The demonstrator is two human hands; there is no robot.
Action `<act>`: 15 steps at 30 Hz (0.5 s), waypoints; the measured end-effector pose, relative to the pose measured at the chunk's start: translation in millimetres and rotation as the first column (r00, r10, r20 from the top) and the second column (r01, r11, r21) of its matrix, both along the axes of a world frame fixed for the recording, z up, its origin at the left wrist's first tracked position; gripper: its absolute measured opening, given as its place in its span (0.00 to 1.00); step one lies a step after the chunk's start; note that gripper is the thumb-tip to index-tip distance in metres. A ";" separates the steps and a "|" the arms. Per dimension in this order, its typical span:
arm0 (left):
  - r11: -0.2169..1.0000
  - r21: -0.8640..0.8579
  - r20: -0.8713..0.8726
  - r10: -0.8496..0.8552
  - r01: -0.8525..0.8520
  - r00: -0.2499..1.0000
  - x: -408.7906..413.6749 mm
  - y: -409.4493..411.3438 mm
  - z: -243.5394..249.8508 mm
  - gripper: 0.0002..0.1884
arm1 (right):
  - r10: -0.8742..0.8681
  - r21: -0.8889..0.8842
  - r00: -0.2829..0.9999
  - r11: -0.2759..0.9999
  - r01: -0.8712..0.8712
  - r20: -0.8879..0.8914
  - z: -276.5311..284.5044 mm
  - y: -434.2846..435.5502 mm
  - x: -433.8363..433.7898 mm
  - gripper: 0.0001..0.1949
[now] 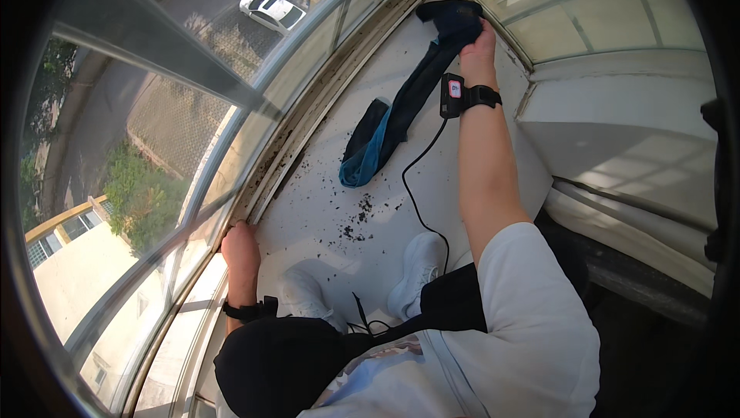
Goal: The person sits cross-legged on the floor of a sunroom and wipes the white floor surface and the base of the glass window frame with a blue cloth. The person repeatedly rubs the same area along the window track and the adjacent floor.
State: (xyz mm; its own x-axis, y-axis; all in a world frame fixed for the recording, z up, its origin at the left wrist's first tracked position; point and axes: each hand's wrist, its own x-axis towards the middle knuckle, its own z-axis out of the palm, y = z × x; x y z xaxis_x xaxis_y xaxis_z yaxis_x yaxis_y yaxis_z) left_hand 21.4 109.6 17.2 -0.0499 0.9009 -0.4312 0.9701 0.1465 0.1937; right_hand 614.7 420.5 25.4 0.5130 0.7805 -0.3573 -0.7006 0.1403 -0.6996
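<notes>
My right hand (481,51) grips one bunched end of a dark navy cloth (425,80) at the far corner of the white window sill (306,198). From there the cloth trails back over the sill in a long twisted strip, with a teal side showing at its folded near end. My left hand (241,250) is curled at the dirty window track (274,166), low on the left; its fingertips are partly hidden there. Dark crumbs of dirt (355,227) are scattered on the sill between the cloth and my shoes.
White shoes (419,273) stand on the sill. A black cable (413,187) runs from the device on my right wrist (454,96). Glass window panes (231,146) line the left, with a parked white car (272,10) far below outside. A second window (584,7) closes off the right.
</notes>
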 end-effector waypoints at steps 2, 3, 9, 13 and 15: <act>1.000 -0.004 0.000 -0.009 0.009 1.000 -5.9 -3.7 -9.2 0.08 | -0.009 -0.071 1.000 0.997 0.011 0.029 16.7 33.9 -13.0 0.13; 1.000 -0.001 0.004 -0.014 0.014 1.000 -8.4 -4.4 -9.5 0.08 | -0.023 -0.146 0.996 0.989 0.035 0.084 22.7 48.9 -25.6 0.13; 0.999 -0.042 0.040 -0.024 0.025 0.999 -3.7 3.5 -16.5 0.06 | 0.729 -0.818 -0.412 0.569 -0.079 0.547 -12.5 110.2 -34.0 0.21; 0.995 -0.089 0.044 0.044 -0.040 0.998 -9.6 -1.6 -14.6 0.06 | 0.654 -0.814 -0.701 0.551 0.185 0.283 -32.8 112.0 -69.4 0.15; 0.979 -0.181 0.045 0.100 -0.090 0.994 -11.6 1.5 -23.3 0.06 | 0.660 -0.816 -0.695 0.548 0.185 0.286 -33.0 104.2 -72.3 0.15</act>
State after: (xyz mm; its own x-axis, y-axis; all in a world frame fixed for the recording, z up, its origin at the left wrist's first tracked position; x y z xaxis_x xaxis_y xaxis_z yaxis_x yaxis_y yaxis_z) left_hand 9.7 111.1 -6.2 -0.1044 0.8012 -0.5893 0.9390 0.2746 0.2069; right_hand 542.4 524.7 -7.5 0.0363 0.9498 -0.3107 0.9990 -0.0261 0.0371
